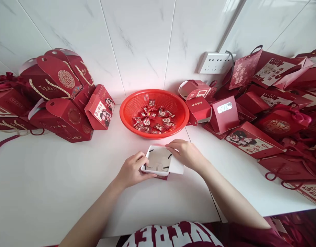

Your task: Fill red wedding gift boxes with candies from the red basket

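Observation:
A small box (158, 161) with a white rim and a pale grey inside is tilted toward the camera, just in front of the red basket. Short dark strips show near its corners, and a bit of its red outside shows below. My left hand (133, 169) is closed on the box's left side, with the thumb along the lower edge. At the upper right edge, the pinched fingers of my right hand (185, 153) touch the box, beside a white flap (176, 166) that sticks out to the right.
Behind the box, a red basket (154, 134) holds several wrapped candies (153, 116). Red gift boxes (66, 118) with rope handles stand at the left. Many more red boxes (253, 140) are piled at the right. A white power strip (216, 63) is on the tiled wall.

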A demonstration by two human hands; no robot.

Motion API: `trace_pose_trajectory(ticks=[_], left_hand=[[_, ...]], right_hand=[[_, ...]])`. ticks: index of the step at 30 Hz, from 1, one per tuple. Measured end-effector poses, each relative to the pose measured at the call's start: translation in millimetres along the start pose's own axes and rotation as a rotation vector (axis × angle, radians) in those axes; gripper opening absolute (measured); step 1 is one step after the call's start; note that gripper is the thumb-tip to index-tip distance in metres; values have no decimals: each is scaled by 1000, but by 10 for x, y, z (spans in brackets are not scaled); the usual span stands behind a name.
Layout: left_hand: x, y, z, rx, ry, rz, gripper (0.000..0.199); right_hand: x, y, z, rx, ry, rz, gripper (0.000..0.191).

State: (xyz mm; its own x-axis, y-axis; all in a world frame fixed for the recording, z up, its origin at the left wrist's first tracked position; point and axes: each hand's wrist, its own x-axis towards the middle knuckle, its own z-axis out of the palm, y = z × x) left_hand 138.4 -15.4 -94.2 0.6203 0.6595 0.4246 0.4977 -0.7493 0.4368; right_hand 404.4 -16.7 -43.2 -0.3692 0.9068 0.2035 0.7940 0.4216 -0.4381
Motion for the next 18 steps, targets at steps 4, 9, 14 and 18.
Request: trace_pose_trajectory(ticks=[4, 9, 14, 18], left_hand=[[-2, 37, 25, 125, 141, -7, 40], [6, 81, 135, 180, 230, -86, 35], [5, 82, 162, 135, 218, -125, 33], [-17, 137, 81, 89, 239, -114, 39]], right_hand=[[125, 8, 42, -176, 177, -241, 23], [285, 34, -111, 5, 247, -287, 18], [693, 213, -435, 71, 164, -89, 20], [1198, 393, -552, -101, -252, 21, 30]])
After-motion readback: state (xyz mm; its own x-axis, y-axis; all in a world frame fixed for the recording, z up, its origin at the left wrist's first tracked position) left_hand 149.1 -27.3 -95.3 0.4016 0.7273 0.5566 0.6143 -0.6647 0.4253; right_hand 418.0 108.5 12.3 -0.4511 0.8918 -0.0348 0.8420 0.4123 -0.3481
